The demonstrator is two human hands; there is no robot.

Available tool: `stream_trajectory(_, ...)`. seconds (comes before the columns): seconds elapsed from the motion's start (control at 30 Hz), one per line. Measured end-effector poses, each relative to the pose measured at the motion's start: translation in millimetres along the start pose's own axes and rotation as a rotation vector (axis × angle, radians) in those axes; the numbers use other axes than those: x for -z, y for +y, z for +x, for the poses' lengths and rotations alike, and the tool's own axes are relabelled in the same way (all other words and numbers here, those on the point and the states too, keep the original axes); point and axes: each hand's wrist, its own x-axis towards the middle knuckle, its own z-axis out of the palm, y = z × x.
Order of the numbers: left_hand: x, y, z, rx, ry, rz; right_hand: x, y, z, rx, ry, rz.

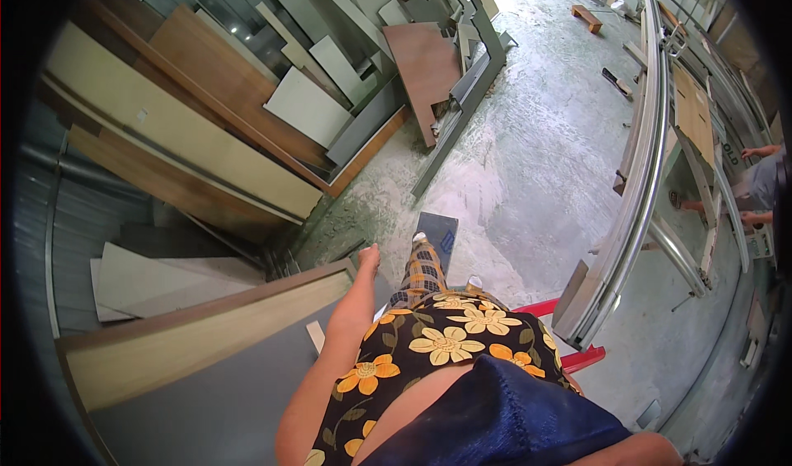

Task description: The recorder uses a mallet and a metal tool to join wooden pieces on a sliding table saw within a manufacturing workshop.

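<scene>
My left hand [370,257] hangs low in front of me, beside the corner of a large grey panel with a wooden edge [214,309]. Its fingers are too small and turned away to make out, so I cannot tell whether they hold anything or touch the panel. Only my right upper arm [639,451] shows at the lower edge; that hand is out of view. Just ahead, my left foot is on or beside a dark flat board [439,233] with a blue mark.
Boards and offcuts [313,107] lean along the left wall. A grey frame piece [462,111] juts onto the concrete floor. To the right runs a long metal rail [656,177], with red legs [584,359] below. A person [763,181] is beyond it. A wooden block [586,18] lies far off.
</scene>
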Motion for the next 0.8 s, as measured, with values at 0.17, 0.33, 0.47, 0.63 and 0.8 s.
stream_trajectory(0.17,19,23,101,-0.179,0.122,0.301,-8,-56,61,0.006,-0.004,-0.086)
stream_trajectory(0.33,23,102,119,0.001,0.026,0.219,-30,-99,100,-0.006,-0.045,-0.224)
stream_trajectory(0.47,61,114,147,0.012,0.142,0.204,-40,-123,131,-0.002,-0.023,-0.277)
stream_trajectory(0.63,97,109,168,0.027,0.222,0.160,-51,-148,155,0.005,0.031,-0.291)
stream_trajectory(0.8,110,125,154,0.140,0.199,-0.042,-39,-188,174,-0.024,0.089,-0.285)
